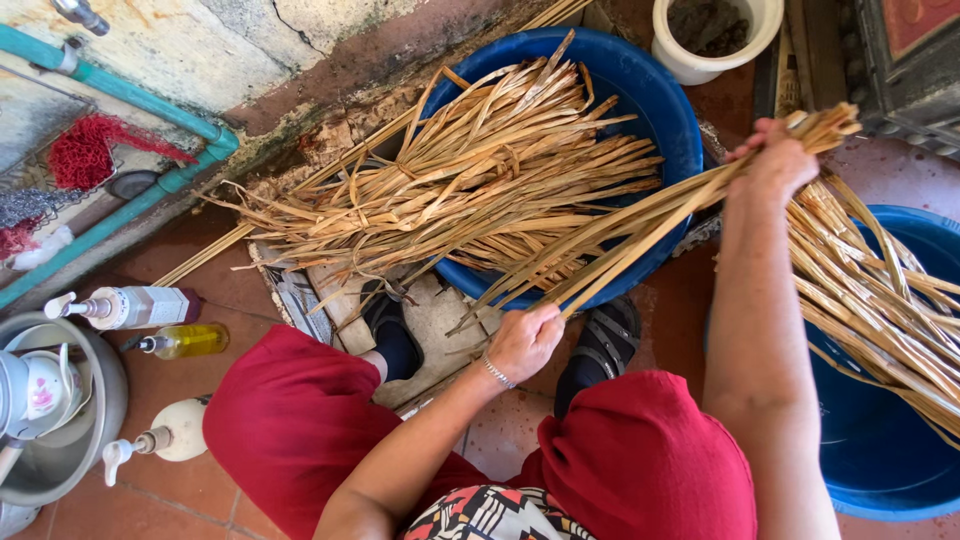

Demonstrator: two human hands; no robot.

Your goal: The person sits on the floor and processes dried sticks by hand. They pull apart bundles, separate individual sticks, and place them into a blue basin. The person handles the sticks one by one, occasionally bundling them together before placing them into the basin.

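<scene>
My left hand [525, 340] grips the lower end of a bundle of long dry straw-coloured reed strips [640, 225]. My right hand [775, 165] is closed around the same bundle near its upper end, and more strips trail from it down into the blue tub at the right [870, 440]. Another tied sheaf of dry strips [470, 185] lies across the blue basin [650, 100] in front of me, its ends spreading left over the floor. My knees in red cloth and dark sandals are below the hands.
A cream bucket [705, 35] stands behind the basin. At the left are pump bottles [125, 305], a yellow bottle [185, 340], a metal bowl [60, 420], a teal pipe [130, 200] along the wall and a red net scrubber [85, 150].
</scene>
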